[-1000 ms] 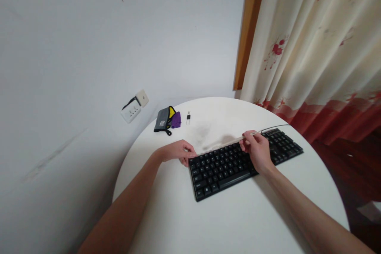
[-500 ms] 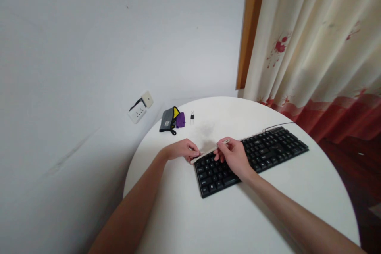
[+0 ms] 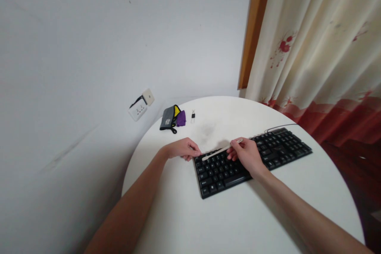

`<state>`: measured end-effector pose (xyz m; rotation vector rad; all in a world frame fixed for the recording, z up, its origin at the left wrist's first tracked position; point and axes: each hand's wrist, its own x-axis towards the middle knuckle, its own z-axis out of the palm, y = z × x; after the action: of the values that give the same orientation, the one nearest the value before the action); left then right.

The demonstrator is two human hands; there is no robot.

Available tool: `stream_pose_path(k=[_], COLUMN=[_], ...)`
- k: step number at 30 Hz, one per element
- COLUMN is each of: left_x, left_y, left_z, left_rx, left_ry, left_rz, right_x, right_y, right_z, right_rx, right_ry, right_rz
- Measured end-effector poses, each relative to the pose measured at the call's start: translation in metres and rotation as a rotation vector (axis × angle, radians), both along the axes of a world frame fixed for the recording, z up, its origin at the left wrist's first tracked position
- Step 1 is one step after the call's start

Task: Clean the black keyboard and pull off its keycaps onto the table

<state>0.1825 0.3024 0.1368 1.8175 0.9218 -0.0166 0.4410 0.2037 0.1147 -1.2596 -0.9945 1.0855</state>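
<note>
Head view: keyboard [image 3: 219, 171] on worktop [image 3: 184, 214]; pale stick [image 3: 218, 152] over its ten o'clock keys. Right hand [image 3: 247, 154]: fingers clamped on stick. Left hand [image 3: 183, 149] at that corner; grip cannot be told. Work in hand; portions done and left undeterminable.

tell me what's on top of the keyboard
The right hand and the pale stick it holds are over the keyboard; contact is unclear. The left hand is at its far left corner. Keys beneath the right hand are covered.
</note>
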Motion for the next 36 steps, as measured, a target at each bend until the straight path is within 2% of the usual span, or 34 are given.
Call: stream_pose_path(k=[8,11,19,24,32,36], left_x=[0.0,0.001,0.003,0.003,0.003,0.006], left_y=[0.003,0.003,0.001,0.0,0.003,0.002], left_z=[-0.002,-0.002,0.001,0.003,0.0,0.002], left_rx=[0.01,0.02,0.027,0.046,0.051,0.049], left_ry=[0.008,0.011,0.011,0.018,0.005,-0.002], left_rz=[-0.028,-0.029,-0.019,-0.036,-0.059,-0.078], right_x=[-0.015,-0.014,0.03,0.052,0.036,0.042], right_y=[-0.002,-0.001,0.011,0.02,0.011,0.014], right_z=[0.0,0.0,0.005,0.006,0.009,0.006], right_rx=[0.021,0.013,-0.02,-0.041,-0.01,-0.011], right_ry=[0.128,0.111,-0.054,-0.073,0.025,-0.062], right_rz=[0.091,0.078,-0.092,-0.163,0.037,-0.014])
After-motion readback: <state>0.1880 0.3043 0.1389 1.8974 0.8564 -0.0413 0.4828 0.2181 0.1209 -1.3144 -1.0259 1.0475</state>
